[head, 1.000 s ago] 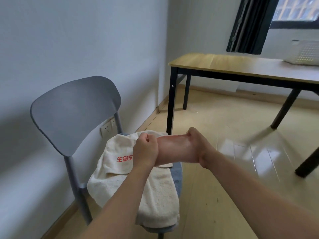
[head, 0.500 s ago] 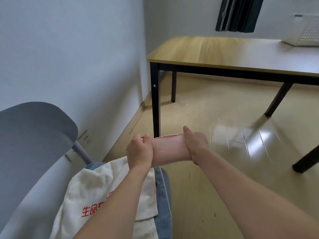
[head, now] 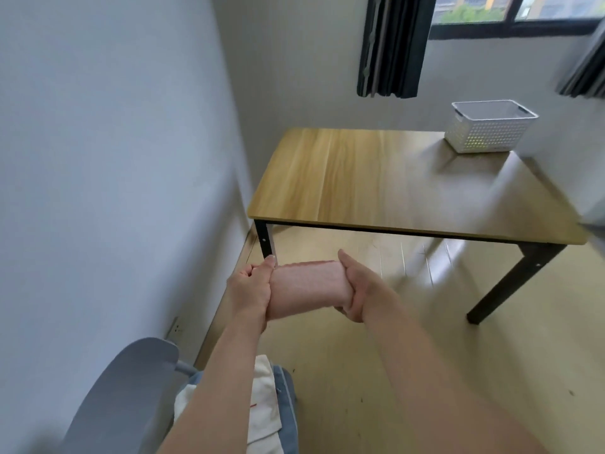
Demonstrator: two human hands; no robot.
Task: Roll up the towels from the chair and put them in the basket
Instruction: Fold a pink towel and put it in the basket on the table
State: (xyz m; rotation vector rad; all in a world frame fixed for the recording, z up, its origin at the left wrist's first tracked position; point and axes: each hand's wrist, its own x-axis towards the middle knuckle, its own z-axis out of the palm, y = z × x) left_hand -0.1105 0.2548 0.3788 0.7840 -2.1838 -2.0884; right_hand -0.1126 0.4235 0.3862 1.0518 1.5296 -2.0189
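Note:
A rolled pink towel [head: 306, 288] hangs in the air in front of me, held level between both hands. My left hand [head: 250, 290] grips its left end and my right hand [head: 355, 290] grips its right end. The grey chair [head: 131, 388] sits at the lower left, partly out of view. On its seat lie a white towel with red print [head: 263, 407] and a blue towel [head: 289, 411] under it. The white perforated basket [head: 491, 129] stands on the far right part of the wooden table [head: 376, 178].
The table has black legs and stands against the back wall under a window with dark curtains [head: 393, 47]. A white wall runs along the left, with a socket [head: 175, 327] near the floor. Wooden floor lies between chair and table.
The view has turned from the chair towards the table, so the basket and window come into sight. Both hands keep holding the rolled pink towel, now away from the chair.

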